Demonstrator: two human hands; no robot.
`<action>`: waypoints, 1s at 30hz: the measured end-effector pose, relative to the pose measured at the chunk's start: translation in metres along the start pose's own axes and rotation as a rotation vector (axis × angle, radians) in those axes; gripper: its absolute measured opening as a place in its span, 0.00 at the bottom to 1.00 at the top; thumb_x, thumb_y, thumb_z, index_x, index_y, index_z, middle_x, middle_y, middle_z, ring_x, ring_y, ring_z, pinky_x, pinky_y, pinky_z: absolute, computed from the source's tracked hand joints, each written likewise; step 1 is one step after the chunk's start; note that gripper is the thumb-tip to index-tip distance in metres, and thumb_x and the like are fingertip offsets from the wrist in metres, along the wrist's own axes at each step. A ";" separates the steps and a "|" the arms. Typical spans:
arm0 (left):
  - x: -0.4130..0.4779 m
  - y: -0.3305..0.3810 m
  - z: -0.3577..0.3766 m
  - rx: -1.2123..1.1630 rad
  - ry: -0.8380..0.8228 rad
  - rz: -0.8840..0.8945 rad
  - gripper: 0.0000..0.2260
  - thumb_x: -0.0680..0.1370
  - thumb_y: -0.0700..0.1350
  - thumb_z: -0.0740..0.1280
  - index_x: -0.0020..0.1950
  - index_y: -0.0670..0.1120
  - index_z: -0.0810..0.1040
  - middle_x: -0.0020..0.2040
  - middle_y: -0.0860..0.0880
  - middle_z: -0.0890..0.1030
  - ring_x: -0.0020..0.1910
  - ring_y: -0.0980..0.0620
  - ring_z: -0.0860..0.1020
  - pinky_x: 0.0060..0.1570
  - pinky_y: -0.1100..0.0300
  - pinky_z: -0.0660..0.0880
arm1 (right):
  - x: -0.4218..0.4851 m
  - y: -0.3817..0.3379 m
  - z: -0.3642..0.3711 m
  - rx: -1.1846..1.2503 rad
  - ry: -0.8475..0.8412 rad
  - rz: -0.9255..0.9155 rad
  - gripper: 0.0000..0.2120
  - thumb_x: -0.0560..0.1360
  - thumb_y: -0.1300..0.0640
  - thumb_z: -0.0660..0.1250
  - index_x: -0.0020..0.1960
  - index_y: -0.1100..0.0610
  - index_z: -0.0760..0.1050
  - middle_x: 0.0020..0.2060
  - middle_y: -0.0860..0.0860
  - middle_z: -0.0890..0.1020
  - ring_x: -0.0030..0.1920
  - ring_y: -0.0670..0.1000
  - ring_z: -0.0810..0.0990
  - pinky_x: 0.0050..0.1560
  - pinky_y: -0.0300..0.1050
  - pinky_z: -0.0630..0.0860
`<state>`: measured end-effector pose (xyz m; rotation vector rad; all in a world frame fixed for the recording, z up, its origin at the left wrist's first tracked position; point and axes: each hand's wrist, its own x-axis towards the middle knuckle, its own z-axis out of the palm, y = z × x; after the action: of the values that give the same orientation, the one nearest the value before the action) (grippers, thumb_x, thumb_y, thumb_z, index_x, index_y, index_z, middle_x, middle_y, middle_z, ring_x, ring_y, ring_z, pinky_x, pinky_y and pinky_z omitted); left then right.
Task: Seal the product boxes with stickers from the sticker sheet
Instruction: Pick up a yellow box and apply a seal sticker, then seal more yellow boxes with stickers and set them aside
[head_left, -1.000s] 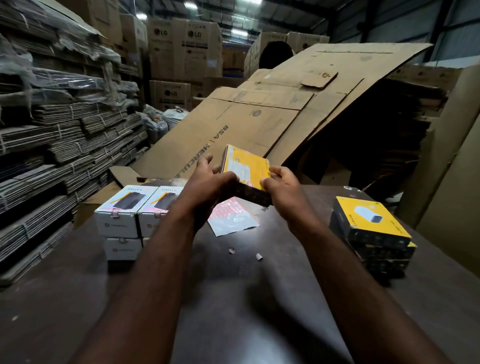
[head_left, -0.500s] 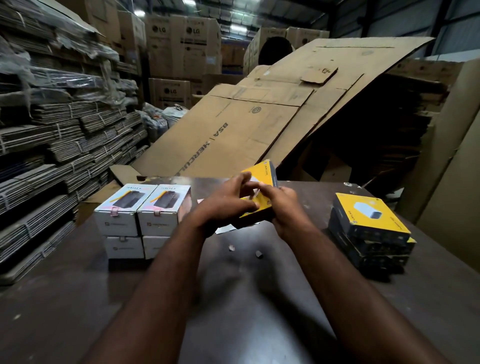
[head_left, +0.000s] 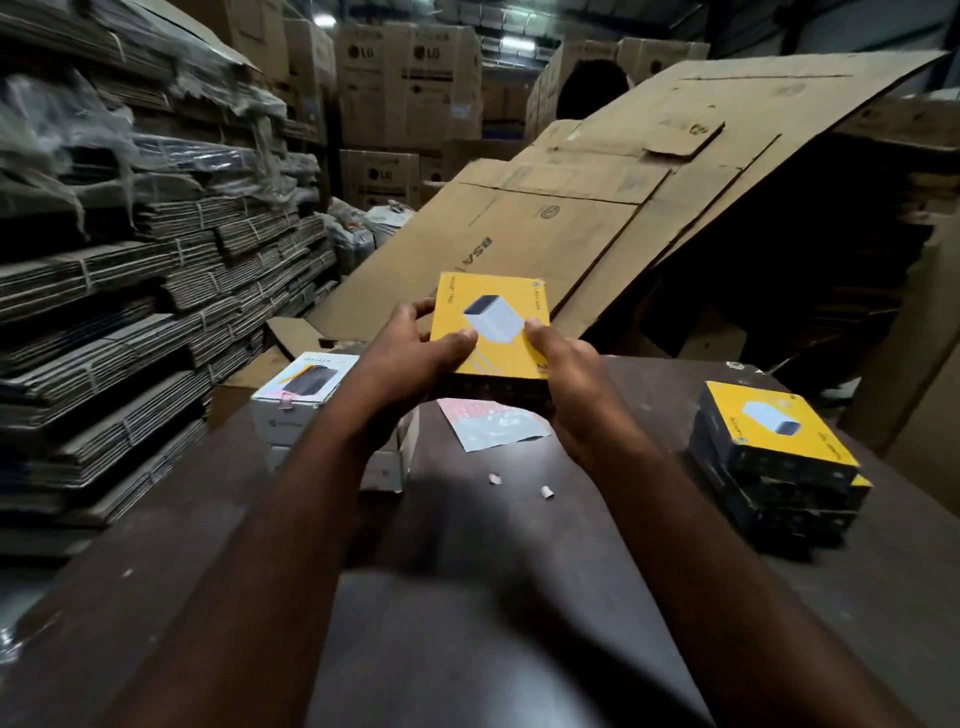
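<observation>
Two hands, the left hand (head_left: 410, 353) and the right hand (head_left: 566, 379), curl round the yellow box (head_left: 488, 322) at its sides, thumbs on top, holding it face-up above the sticker sheet (head_left: 493, 423) — probably to bring a flap within reach.

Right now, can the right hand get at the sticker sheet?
Probably not yet: right hand and left hand both grip the yellow box, held over the sticker sheet. Free it first.
</observation>
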<state>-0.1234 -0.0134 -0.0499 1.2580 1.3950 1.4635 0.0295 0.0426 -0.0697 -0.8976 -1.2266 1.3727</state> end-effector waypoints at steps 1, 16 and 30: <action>-0.005 -0.005 -0.007 0.019 0.021 -0.006 0.23 0.79 0.44 0.69 0.72 0.48 0.65 0.52 0.47 0.81 0.47 0.51 0.84 0.48 0.54 0.82 | -0.004 0.005 0.006 -0.067 -0.006 -0.012 0.14 0.81 0.52 0.63 0.53 0.62 0.80 0.47 0.61 0.85 0.45 0.58 0.85 0.45 0.51 0.81; -0.122 -0.056 -0.112 0.241 0.235 -0.094 0.17 0.79 0.46 0.68 0.66 0.48 0.68 0.51 0.54 0.79 0.47 0.54 0.81 0.52 0.52 0.79 | -0.111 0.071 0.080 -0.301 -0.258 0.064 0.10 0.77 0.52 0.70 0.54 0.53 0.72 0.47 0.51 0.82 0.40 0.49 0.83 0.31 0.45 0.80; -0.112 -0.105 -0.140 0.770 0.240 -0.290 0.25 0.72 0.61 0.62 0.55 0.42 0.80 0.52 0.41 0.82 0.53 0.41 0.79 0.54 0.49 0.76 | -0.093 0.121 0.112 -0.477 -0.314 0.269 0.15 0.74 0.60 0.73 0.57 0.66 0.77 0.44 0.57 0.82 0.31 0.49 0.78 0.28 0.42 0.76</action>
<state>-0.2428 -0.1427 -0.1610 1.2537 2.3281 0.9115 -0.0871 -0.0630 -0.1752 -1.2436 -1.7714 1.4986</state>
